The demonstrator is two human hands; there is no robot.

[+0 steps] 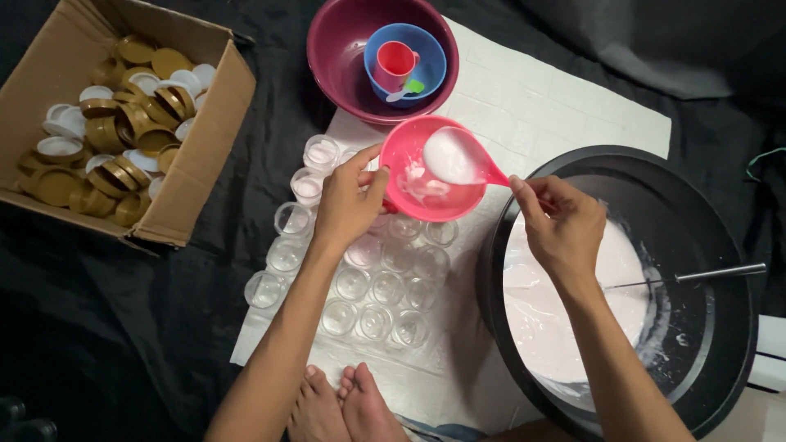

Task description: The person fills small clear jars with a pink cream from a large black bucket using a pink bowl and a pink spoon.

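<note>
— So, what was seen from the head camera at the middle of the white mat (573, 115)?

— A pink scoop (432, 168) smeared with pale pink cream was held tilted over the rows of small clear jars (368, 286). Its rim was gripped by the left hand (348, 205), thumb and fingers closed on the near left edge. Its thin handle was pinched by the fingertips of the right hand (565, 233), which was closed on it above the left rim of the black basin (720, 360).

— And where were the jars set out?

— They were lined up in rows on the left half of the mat, running from below the scoop towards the mat's near edge. Two or three jars at the far left of the rows looked filled with cream; the rest looked empty.

— What was noted in the basin?

— Pale pink cream was pooled in its left part, and a metal rod (704, 276) was laid across it, reaching to the right rim. The basin was set over the mat's right edge.

— Anything else around?

— A maroon bowl (344, 57) was placed at the mat's far edge, with a blue bowl (430, 69) nested inside and a pink cup (395, 61) inside that. A cardboard box (205, 164) of gold lids (123, 135) was left on the black cloth (123, 327), well apart from the mat's left edge. Bare feet (344, 405) were rested on the mat's near edge.
</note>
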